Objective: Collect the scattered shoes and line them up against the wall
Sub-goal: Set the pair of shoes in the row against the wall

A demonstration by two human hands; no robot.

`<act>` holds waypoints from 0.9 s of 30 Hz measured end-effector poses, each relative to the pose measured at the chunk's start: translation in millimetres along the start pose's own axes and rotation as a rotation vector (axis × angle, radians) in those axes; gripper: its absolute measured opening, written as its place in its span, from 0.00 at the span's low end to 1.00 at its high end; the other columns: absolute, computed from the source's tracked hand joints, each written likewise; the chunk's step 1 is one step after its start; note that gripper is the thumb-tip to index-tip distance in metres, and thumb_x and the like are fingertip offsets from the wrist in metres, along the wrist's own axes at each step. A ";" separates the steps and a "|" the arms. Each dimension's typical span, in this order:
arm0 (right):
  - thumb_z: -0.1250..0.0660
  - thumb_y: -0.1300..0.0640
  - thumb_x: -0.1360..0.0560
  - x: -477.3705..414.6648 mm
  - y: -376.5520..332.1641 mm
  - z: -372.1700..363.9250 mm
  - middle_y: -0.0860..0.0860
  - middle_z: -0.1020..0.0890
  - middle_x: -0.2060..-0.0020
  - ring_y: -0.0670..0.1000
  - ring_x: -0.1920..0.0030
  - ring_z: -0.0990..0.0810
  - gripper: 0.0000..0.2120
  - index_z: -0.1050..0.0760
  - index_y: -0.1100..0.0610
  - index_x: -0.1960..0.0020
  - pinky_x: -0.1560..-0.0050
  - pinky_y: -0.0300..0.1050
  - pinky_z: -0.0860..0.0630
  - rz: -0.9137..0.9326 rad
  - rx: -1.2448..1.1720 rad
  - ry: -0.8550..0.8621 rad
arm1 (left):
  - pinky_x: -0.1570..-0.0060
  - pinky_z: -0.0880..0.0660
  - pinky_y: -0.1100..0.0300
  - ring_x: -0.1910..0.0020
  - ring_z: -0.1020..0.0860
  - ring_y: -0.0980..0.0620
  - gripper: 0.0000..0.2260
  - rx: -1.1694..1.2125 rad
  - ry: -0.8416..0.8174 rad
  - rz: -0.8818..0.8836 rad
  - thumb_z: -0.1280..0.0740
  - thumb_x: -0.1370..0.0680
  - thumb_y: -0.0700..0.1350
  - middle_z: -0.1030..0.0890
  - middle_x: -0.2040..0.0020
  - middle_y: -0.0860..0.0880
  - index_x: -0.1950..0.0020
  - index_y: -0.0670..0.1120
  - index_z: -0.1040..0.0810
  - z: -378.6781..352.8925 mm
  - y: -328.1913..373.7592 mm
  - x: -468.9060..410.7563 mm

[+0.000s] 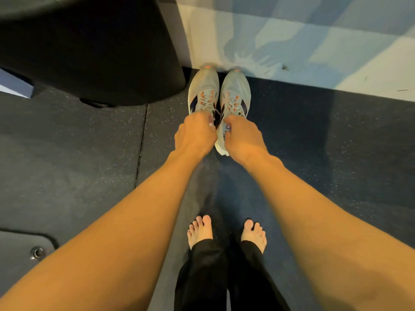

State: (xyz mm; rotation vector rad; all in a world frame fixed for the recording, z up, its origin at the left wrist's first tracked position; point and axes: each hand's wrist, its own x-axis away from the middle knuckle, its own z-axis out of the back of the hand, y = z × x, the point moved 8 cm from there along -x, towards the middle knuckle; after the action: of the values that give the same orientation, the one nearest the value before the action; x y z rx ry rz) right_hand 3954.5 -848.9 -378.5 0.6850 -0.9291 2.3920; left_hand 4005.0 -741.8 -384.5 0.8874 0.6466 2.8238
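Note:
Two grey running shoes with dark side stripes and orange accents stand side by side, toes pointing at the pale wall (314, 52). My left hand (195, 133) grips the heel end of the left shoe (204, 90). Its fingers curl over the collar. My right hand (242, 138) grips the heel end of the right shoe (235, 93) the same way. Both toes sit at or very near the wall's base. The heels are mostly hidden under my hands.
A big black rounded object (89, 48) stands against the wall just left of the shoes. The dark speckled rubber floor (336, 142) stretches to the right along the wall. My bare feet (226, 232) stand behind the shoes.

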 end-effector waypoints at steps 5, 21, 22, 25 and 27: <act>0.42 0.57 0.20 84.5 -103.8 109.1 0.50 0.21 0.43 0.52 0.45 0.22 0.14 0.27 0.50 0.36 0.45 0.51 0.24 0.117 -0.216 0.094 | 0.46 0.25 0.49 0.47 0.22 0.47 0.10 0.203 0.225 -0.077 0.36 0.23 0.46 0.19 0.45 0.48 0.43 0.49 0.21 149.9 68.6 70.8; 0.35 0.58 0.23 515.4 -439.3 471.0 0.40 0.19 0.58 0.44 0.55 0.19 0.09 0.23 0.44 0.53 0.48 0.53 0.21 1.041 -0.558 0.243 | 0.53 0.25 0.58 0.58 0.21 0.55 0.06 0.258 1.072 -0.378 0.34 0.23 0.47 0.19 0.56 0.54 0.50 0.48 0.19 655.8 265.2 530.2; 0.35 0.57 0.23 543.2 -449.2 477.7 0.39 0.18 0.57 0.43 0.55 0.19 0.08 0.22 0.44 0.52 0.48 0.52 0.21 1.105 -0.551 0.225 | 0.54 0.25 0.59 0.59 0.21 0.56 0.06 0.238 1.131 -0.366 0.34 0.24 0.47 0.19 0.57 0.55 0.51 0.49 0.19 667.8 266.8 562.1; 0.35 0.56 0.23 630.6 -477.9 486.2 0.40 0.18 0.54 0.44 0.53 0.18 0.08 0.21 0.46 0.48 0.49 0.52 0.20 1.301 -0.539 0.165 | 0.58 0.26 0.63 0.62 0.22 0.60 0.06 0.194 1.308 -0.319 0.35 0.23 0.48 0.19 0.57 0.56 0.51 0.51 0.19 693.8 265.9 662.3; 0.35 0.56 0.23 689.1 -497.2 479.9 0.41 0.18 0.53 0.42 0.54 0.18 0.08 0.21 0.47 0.46 0.50 0.51 0.19 1.419 -0.536 0.090 | 0.59 0.26 0.64 0.62 0.22 0.60 0.06 0.177 1.424 -0.268 0.35 0.23 0.48 0.18 0.58 0.56 0.51 0.50 0.18 704.9 256.3 731.0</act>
State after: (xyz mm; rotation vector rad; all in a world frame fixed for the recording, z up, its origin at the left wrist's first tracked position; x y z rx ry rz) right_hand 3856.7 -694.1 580.1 -0.5216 -2.4263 2.8497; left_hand 3809.4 -549.5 626.3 -1.2895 0.9660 2.7124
